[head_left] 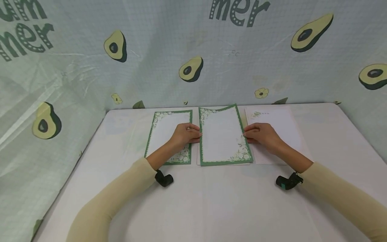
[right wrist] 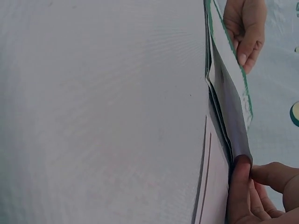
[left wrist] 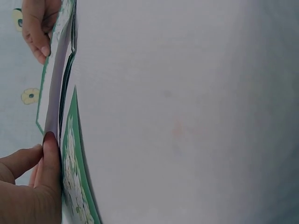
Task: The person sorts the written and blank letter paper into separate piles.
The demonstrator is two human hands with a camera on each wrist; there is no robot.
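Observation:
Both hands hold a white sheet of paper with a green floral border [head_left: 222, 134] by its side edges, lifted a little over the middle stack. My left hand [head_left: 186, 133] pinches its left edge; the left wrist view shows the thumb and fingers [left wrist: 49, 163] at that edge. On the other side my right hand [head_left: 262, 135] pinches the right edge, with a fingertip under the paper in the right wrist view. Beneath lie more sheets [head_left: 225, 164], mostly hidden. A similar green-bordered sheet [head_left: 160, 134] lies to the left, partly under my left forearm.
To the right lies a pale pinkish sheet [head_left: 279, 124] with a small leaf print, partly under the right hand. All papers rest on a white-covered table [head_left: 211, 205]. An avocado-printed cloth [head_left: 160, 43] hangs behind the table and along its left side.

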